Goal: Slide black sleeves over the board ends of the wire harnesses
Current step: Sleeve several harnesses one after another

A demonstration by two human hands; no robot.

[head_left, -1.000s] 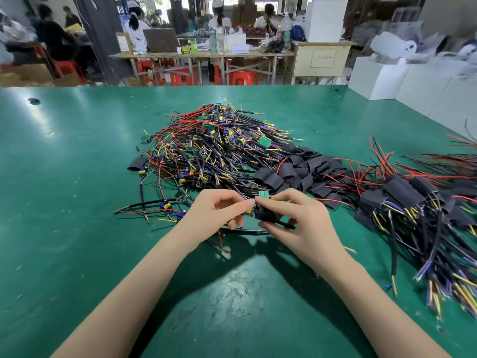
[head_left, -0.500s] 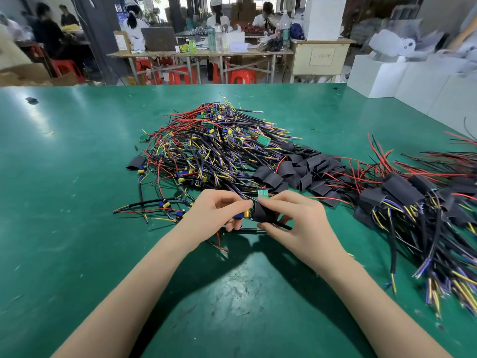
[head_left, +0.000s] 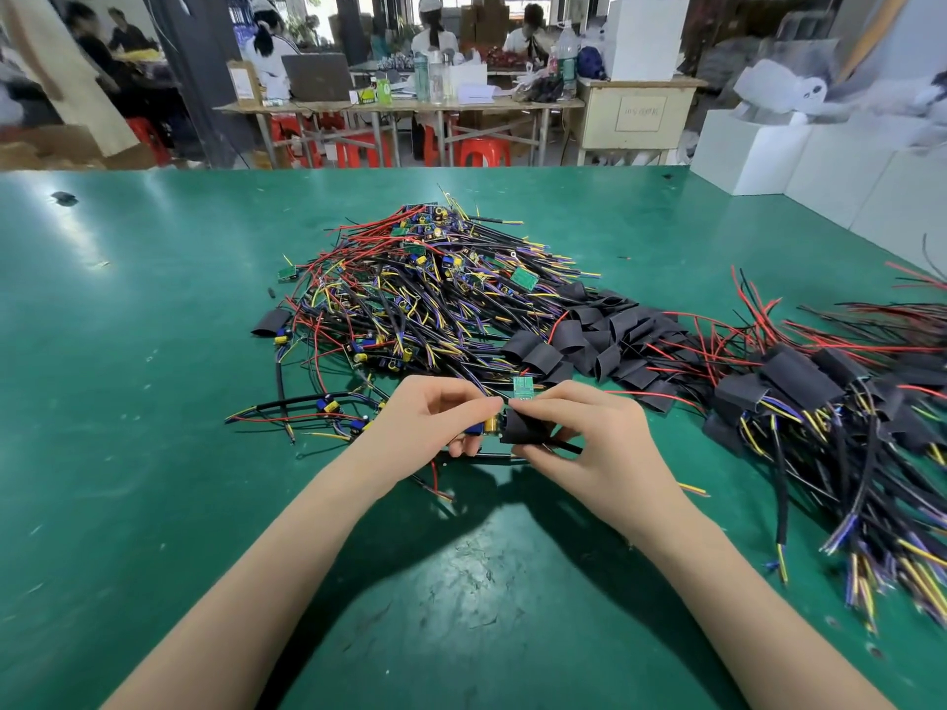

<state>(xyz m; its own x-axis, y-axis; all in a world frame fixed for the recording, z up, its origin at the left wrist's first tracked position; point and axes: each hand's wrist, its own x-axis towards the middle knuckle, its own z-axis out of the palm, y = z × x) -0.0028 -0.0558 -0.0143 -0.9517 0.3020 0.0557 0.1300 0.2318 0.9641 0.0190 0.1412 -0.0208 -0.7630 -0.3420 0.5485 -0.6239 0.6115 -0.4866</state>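
My left hand (head_left: 435, 422) pinches the board end of a wire harness (head_left: 487, 426), where a gold capacitor and blue parts show. My right hand (head_left: 589, 433) pinches a black sleeve (head_left: 522, 430) whose mouth meets that end; a black cable runs out to the right from under its fingers. A small green board (head_left: 523, 387) stands just behind my fingertips. A big pile of bare harnesses (head_left: 420, 299) lies behind my hands. Loose black sleeves (head_left: 594, 335) are heaped to its right. Sleeved harnesses (head_left: 820, 402) lie at the far right.
All of this rests on a green table (head_left: 153, 453). A lone sleeve (head_left: 269, 322) and a few separate harnesses (head_left: 317, 409) lie left of my hands. White boxes (head_left: 820, 166) stand at the back right. People work at tables beyond the far edge.
The sleeve has shifted a little to the right, so more of the gold capacitor and blue parts shows between my hands. Both hands stay in place.
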